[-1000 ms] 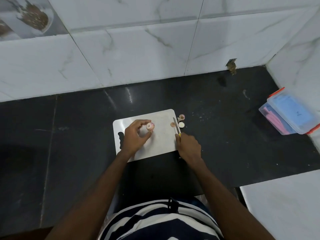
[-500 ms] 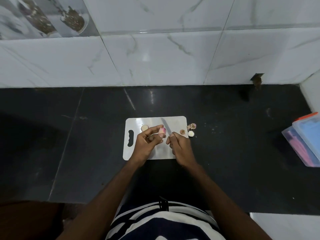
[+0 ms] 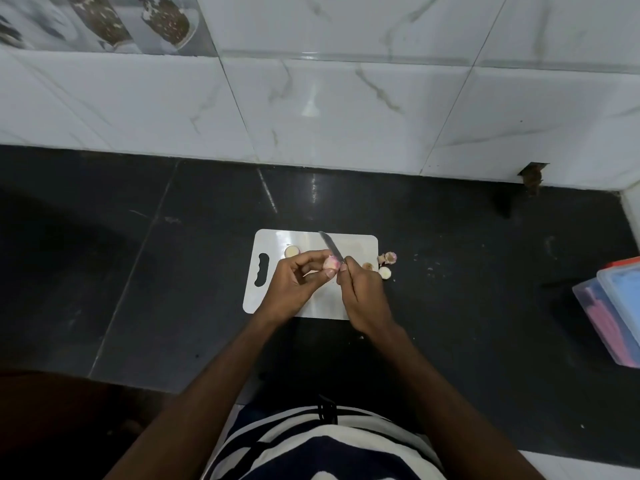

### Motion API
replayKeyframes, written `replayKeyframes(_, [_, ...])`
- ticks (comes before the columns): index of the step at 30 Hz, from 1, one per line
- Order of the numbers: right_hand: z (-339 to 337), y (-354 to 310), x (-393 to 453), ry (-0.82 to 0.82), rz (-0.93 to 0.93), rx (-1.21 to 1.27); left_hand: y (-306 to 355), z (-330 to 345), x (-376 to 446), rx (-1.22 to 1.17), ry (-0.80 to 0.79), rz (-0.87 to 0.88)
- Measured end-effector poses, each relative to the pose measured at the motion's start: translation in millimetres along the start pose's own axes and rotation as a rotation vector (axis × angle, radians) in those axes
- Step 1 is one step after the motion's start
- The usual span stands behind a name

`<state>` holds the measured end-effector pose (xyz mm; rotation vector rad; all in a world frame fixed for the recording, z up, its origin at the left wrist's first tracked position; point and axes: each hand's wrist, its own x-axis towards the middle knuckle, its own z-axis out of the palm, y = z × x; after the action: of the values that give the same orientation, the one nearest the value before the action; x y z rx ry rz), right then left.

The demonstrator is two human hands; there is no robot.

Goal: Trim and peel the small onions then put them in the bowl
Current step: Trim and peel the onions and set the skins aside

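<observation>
Pink-white small onion (image 3: 330, 262) pinched between thumb and fingertips of left hand (image 3: 294, 285), held just above the middle of the white plastic cutting board (image 3: 277, 237); too small and too covered to tell its long axis or which end faces where. Right hand (image 3: 360, 292) curled round the handle of a small knife (image 3: 331, 247), handle hidden in the fist. Steel blade rising out of the fist, long axis running from the onion up and to the left, tip pointing toward the board's far edge and the tiled wall (image 3: 346, 109); base of blade touching the onion's right side. Board lying on the black stone counter (image 3: 138, 271), near its front edge, handle slot (image 3: 261, 270) at the board's left end. Pale cut onion piece (image 3: 291, 251) resting on the board near its far left corner. Brownish trimmed end (image 3: 367, 266) at the board's right edge, beside the right hand. Pale round piece (image 3: 384, 272) and pinkish skin scraps (image 3: 388, 258) on the counter just off the board's right edge. Clear plastic lidded box (image 3: 609, 313) at the counter's right edge, well apart from the board.
</observation>
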<state>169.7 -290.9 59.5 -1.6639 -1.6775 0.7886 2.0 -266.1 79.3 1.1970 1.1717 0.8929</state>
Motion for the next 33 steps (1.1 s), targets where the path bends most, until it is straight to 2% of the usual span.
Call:
replayKeyframes(6, [-18,5,14,-0.105,-0.236,-0.279,6,-23,9,0.230,-0.110,0.102])
replayKeyframes(10, [-19,3,21,-0.171,-0.283,-0.405,5,-28,7,0.241,-0.126,0.107])
replayKeyframes(12, [-18,3,21,-0.214,-0.261,-0.346,2,-28,4,0.217,-0.113,0.096])
replayKeyframes(13, [-16,3,20,-0.199,-0.220,-0.233,0,-26,2,0.176,-0.081,0.066])
replayKeyframes(15, [-10,4,18,-0.050,-0.035,0.082,-5,-23,-3,0.088,0.011,-0.022])
replayKeyframes(16, [-6,7,19,0.034,0.082,0.146,-8,-22,-5,0.059,0.048,-0.053])
replayKeyframes(17, [-2,10,21,0.069,0.184,0.132,-12,-22,-8,0.029,0.068,-0.075])
replayKeyframes(20, [9,24,28,-0.063,0.313,-0.080,-24,-21,-14,-0.087,0.097,-0.152])
replayKeyframes(25, [28,21,40,-0.197,0.239,-0.360,-32,-13,-20,-0.122,0.159,-0.189])
replayKeyframes(28, [37,19,43,-0.245,0.233,-0.429,-34,-9,-20,-0.173,0.174,-0.196])
replayKeyframes(31, [39,18,38,-0.251,0.202,-0.488,-32,-9,-20,-0.196,0.166,-0.213])
replayKeyframes(33, [33,14,34,-0.199,0.128,-0.539,-32,-10,-18,-0.198,0.164,-0.216])
